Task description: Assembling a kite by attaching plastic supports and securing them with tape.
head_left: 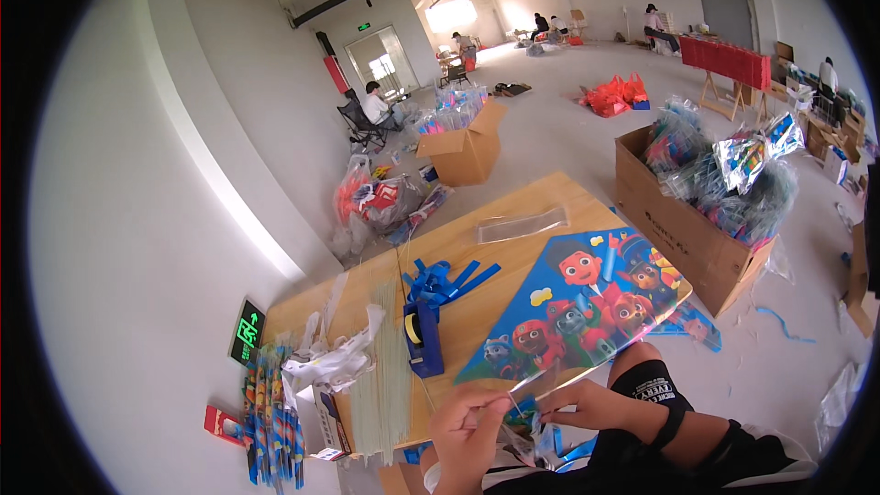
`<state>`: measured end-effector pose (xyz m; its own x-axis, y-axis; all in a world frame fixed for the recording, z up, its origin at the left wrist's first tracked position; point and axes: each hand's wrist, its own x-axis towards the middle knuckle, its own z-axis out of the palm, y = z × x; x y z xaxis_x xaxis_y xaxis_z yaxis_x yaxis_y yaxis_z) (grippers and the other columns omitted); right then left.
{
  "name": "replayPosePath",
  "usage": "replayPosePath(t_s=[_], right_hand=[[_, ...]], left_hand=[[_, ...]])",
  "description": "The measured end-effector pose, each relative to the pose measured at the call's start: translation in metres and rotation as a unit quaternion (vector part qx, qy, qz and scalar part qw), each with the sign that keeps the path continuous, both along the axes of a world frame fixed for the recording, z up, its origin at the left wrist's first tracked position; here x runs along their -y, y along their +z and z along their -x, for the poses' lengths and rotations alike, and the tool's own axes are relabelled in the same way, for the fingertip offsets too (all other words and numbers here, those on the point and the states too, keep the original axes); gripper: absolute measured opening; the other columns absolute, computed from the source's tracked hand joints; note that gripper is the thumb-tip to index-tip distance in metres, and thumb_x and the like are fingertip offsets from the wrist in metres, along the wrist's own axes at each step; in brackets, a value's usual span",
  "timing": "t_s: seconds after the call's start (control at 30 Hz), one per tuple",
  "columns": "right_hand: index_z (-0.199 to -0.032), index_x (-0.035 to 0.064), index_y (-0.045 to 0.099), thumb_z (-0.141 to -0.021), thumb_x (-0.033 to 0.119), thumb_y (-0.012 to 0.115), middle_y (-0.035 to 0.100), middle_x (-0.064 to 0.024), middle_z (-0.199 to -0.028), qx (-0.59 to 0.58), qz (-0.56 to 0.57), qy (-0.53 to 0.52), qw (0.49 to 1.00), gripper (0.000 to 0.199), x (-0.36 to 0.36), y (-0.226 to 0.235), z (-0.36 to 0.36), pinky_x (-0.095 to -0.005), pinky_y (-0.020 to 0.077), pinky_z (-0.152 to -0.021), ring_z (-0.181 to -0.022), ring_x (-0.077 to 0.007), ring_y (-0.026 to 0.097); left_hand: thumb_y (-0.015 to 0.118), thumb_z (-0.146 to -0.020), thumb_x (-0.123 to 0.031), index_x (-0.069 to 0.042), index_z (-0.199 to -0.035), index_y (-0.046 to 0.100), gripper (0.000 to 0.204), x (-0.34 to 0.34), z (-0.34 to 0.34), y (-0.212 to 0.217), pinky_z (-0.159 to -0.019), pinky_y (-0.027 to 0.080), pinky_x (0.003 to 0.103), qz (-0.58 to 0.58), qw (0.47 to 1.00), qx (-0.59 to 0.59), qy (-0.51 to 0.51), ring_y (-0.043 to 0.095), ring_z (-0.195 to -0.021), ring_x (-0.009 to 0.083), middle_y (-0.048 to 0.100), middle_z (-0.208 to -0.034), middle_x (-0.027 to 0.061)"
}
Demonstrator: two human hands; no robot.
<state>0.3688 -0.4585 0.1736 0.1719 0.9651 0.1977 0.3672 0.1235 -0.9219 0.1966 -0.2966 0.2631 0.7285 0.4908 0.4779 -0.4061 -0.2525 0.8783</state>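
Note:
A blue kite printed with cartoon animals and a child lies at the table's near right, its near edge over my lap. Close to that edge, my left hand pinches a thin pale rod between thumb and forefinger. My right hand is closed beside it, fingers curled at the kite's near edge; what is in them is partly hidden. Left of the kite stand a blue tape dispenser with a yellow-cored roll and a pile of blue ribbon strips. A bundle of thin pale rods lies farther left.
White plastic bags and folded printed kites crowd the table's left end. A clear plastic sleeve lies at the far edge. Large cartons of wrapped goods stand on the floor beyond. Several people sit farther off.

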Motion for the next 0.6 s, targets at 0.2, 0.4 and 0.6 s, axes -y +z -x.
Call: replayPosePath(t_s=[0.2,0.4,0.6], right_hand=[[-0.107,0.0077,0.080,-0.097,0.014,0.073,0.077,-0.0105,-0.092,0.031,-0.040,-0.232,0.971,0.014,0.004,0.028,-0.019,-0.0350,0.0567,-0.071,-0.080,-0.0252,0.074],[-0.101,-0.0025,0.076,-0.106,0.017,0.063,0.078,-0.0100,-0.093,-0.184,-0.159,-0.347,0.906,0.024,0.028,0.065,-0.052,-0.0304,0.0652,-0.070,-0.076,-0.0210,0.075],[-0.121,0.0052,0.063,-0.111,0.035,0.053,0.075,-0.0075,-0.099,-0.338,-0.274,-0.344,0.832,0.033,0.028,0.076,-0.047,-0.0288,0.0634,-0.064,-0.078,-0.0152,0.075]], left_hand=[[0.070,-0.098,-0.004,-0.002,-0.150,0.045,0.058,-0.012,0.010,-0.069,-0.096,0.051,0.033,0.051,0.991,0.005,0.126,0.066,-0.108,0.0203,0.065,-0.134,0.0179],[0.067,-0.104,-0.016,-0.002,-0.130,0.060,0.031,0.041,0.009,-0.032,-0.084,0.053,0.029,-0.067,0.880,-0.355,-0.308,0.068,-0.092,0.0177,0.071,-0.109,0.0102],[0.067,-0.101,-0.009,-0.008,-0.165,0.025,0.076,0.052,-0.024,-0.102,-0.101,0.050,0.034,0.183,0.907,-0.183,-0.332,0.065,-0.115,0.0226,0.049,-0.157,0.0180]])
